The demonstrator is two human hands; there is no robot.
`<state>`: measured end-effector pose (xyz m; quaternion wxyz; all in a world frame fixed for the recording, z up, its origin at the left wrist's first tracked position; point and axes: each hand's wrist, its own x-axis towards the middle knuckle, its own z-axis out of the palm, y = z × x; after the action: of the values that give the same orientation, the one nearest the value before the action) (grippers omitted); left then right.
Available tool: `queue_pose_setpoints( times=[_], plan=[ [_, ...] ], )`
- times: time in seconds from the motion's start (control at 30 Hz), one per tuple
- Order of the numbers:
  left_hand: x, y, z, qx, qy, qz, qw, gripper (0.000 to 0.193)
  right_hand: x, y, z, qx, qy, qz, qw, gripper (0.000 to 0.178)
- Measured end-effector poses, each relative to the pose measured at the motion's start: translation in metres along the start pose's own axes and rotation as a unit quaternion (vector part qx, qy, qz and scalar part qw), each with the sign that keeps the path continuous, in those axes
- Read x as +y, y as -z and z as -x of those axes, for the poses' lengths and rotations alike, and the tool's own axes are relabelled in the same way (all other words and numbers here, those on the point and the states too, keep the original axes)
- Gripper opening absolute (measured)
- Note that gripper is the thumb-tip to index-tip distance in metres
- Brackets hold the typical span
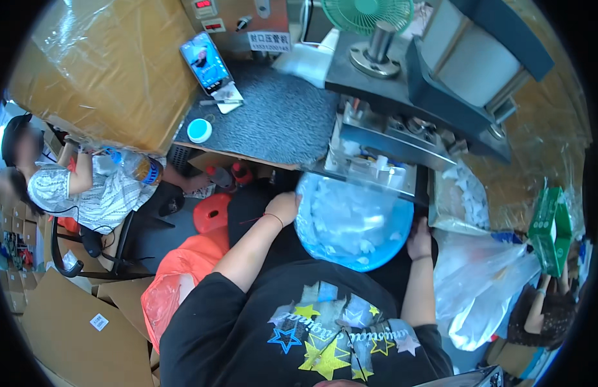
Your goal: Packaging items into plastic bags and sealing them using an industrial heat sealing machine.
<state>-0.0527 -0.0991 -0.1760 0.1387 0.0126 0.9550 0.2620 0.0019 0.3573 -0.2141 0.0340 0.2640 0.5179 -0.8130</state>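
Observation:
A round blue basin [376, 260] sits at my lap, under the front of the machine. Inside it lie many small translucent whitish plastic pieces [344, 213]. My left hand [283, 208] is closed on the basin's left rim, its fingertips partly hidden by the edge. On the opposite side my right hand [419, 242] holds the basin's right wall from outside, with some fingers out of sight. Just beyond the basin, the metal press machine [402, 142] has small pieces on its lower bed.
A phone [207, 61] and a round turquoise-rimmed lid [199, 130] rest on the dark worktop [279, 116]. Clear plastic bags [473, 277] stand to my right, a red stool [210, 213] to my left. Large cartons [112, 71] flank the bench. Another person [86, 187] sits at far left.

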Motion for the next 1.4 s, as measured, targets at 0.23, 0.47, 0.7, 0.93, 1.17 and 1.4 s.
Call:
queue_pose_setpoints(
  times=[0.23, 0.47, 0.7, 0.93, 1.17, 1.4],
  plan=[
    [0.011, 0.010, 0.016, 0.200, -0.067, 0.038, 0.977, 0.025, 0.004, -0.025, -0.006, -0.013, -0.172, -0.087, 0.981, 0.045],
    [0.035, 0.005, 0.035, -0.007, 0.066, 0.539, 0.840, 0.019, 0.022, -0.006, -0.001, 0.145, 0.155, 0.298, 0.931, 0.031],
    [0.111, -0.032, 0.034, -0.066, -0.234, 0.372, 0.896, 0.018, -0.020, -0.106, 0.055, 0.018, 0.365, 0.447, 0.816, 0.024],
    [0.124, -0.026, 0.098, -0.242, -0.219, 0.382, 0.865, 0.026, -0.003, -0.096, 0.076, -0.047, 0.359, 0.443, 0.820, 0.015],
    [0.062, -0.005, 0.127, -0.275, 0.078, 0.485, 0.827, 0.024, -0.042, -0.035, 0.113, 0.020, 0.275, 0.591, 0.758, 0.021],
    [0.059, -0.017, 0.096, -0.079, -0.089, 0.254, 0.960, 0.030, -0.054, -0.035, 0.132, 0.059, 0.281, 0.588, 0.756, 0.013]
  ],
)
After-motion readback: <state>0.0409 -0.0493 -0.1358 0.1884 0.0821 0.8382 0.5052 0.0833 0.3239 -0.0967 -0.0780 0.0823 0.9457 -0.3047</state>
